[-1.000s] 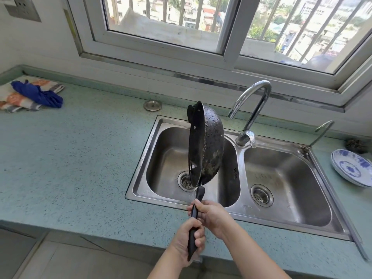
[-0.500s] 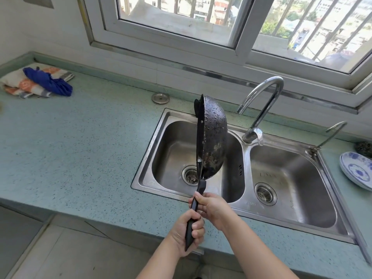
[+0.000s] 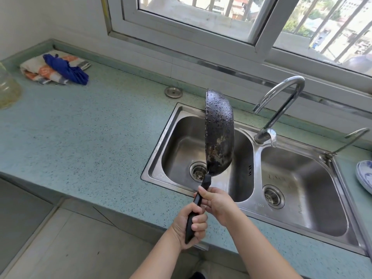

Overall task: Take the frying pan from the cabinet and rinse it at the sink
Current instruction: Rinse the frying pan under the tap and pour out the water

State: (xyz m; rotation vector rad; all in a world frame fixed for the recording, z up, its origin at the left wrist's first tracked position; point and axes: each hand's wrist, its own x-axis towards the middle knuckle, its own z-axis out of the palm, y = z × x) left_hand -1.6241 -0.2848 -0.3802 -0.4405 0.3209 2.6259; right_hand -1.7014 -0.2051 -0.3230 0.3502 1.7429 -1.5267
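Holding the frying pan (image 3: 219,133) on edge over the left basin of the sink (image 3: 165,137), I have both hands wrapped shut around its black handle (image 3: 196,206); the left hand (image 3: 190,226) grips the lower end, fingers curled fully round it, and the right hand (image 3: 218,204) clamps the handle just above, toward the pan. The pan stands nearly vertical, its beaded wet underside facing 3 o'clock, its rim pointing to 12 o'clock, the bowl hanging above the left drain (image 3: 198,172) (I cannot see the cooking face from here).

Compared with a second ago the pan has turned further edge-on; the small loop at its far rim, visible then, no longer shows; my hands keep the same stacked grip. The view has swung left and down, so more of the countertop (image 3: 90,133) lies in sight.

At 1 o'clock of the pan the faucet (image 3: 281,109) arches with no water running that I can make out; at 11 o'clock a metal sink plug (image 3: 173,92) lies on the counter; far off at 10 o'clock a blue cloth (image 3: 66,69) rests on a folded towel (image 3: 36,70); a blue-patterned plate (image 3: 365,176) sits at 3 o'clock beyond the right basin.
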